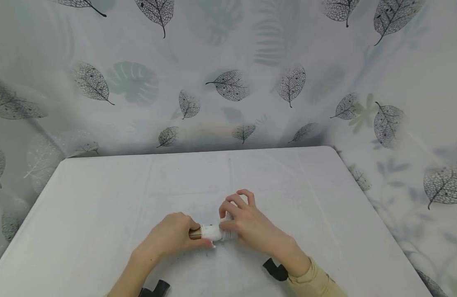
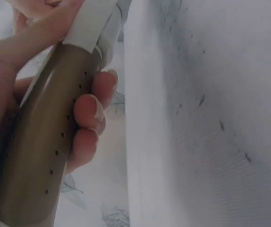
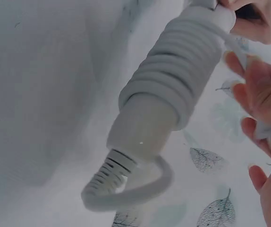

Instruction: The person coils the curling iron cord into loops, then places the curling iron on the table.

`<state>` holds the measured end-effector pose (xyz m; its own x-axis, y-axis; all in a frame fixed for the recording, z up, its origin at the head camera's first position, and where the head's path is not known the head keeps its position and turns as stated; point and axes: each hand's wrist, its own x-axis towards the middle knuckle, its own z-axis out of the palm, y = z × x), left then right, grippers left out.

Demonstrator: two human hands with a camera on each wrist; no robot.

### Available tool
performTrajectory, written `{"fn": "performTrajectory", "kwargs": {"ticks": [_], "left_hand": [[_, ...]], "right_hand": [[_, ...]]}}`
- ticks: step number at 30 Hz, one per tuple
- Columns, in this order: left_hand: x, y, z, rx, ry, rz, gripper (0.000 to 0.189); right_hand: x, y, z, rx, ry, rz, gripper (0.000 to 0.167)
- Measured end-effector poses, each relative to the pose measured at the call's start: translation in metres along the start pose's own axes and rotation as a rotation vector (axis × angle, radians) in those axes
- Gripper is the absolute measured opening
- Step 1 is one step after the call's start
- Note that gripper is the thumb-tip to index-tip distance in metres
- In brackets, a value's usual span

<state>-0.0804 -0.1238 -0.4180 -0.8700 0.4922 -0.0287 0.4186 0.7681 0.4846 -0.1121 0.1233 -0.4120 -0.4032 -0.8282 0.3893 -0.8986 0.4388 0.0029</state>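
My left hand (image 1: 170,235) grips a hair straightener (image 1: 212,233) held sideways low over the table. In the left wrist view its gold-brown barrel (image 2: 46,127), dotted with a row of small holes, lies between thumb and curled fingers. The handle (image 3: 140,123) is white, and a white cord (image 3: 173,75) winds round it in several tight coils. My right hand (image 1: 250,227) is at the handle end, pinching the loose run of the cord between thumb and fingers. At the handle's tail the cord loops back from a ribbed sleeve (image 3: 109,172). A small white piece (image 3: 267,135) shows among the right fingers.
A white cloth covers the table (image 1: 102,198), with small dark marks (image 2: 221,126) on it near the hands. Leaf-patterned sheeting (image 1: 228,115) surrounds the table's back and sides. Black wrist pieces (image 1: 276,270) sit by both forearms.
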Motion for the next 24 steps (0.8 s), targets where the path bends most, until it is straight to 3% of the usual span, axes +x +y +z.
{"fn": "performTrajectory", "kwargs": {"ticks": [9, 17, 20, 24], "left_hand": [[0.002, 0.002, 0.006, 0.007, -0.057, 0.047, 0.039], [0.003, -0.001, 0.009, -0.052, -0.102, 0.052, 0.033], [0.003, -0.003, 0.013, -0.048, -0.093, 0.047, 0.03], [0.003, -0.002, 0.017, 0.015, -0.034, 0.041, 0.026]], "right_hand": [[-0.003, 0.007, 0.007, 0.159, -0.058, 0.11, 0.009], [-0.006, 0.009, 0.015, 0.205, -0.165, 0.236, 0.025], [-0.006, 0.01, 0.018, 0.235, -0.162, 0.256, 0.029], [-0.005, 0.011, 0.02, 0.256, -0.112, 0.253, 0.03]]}}
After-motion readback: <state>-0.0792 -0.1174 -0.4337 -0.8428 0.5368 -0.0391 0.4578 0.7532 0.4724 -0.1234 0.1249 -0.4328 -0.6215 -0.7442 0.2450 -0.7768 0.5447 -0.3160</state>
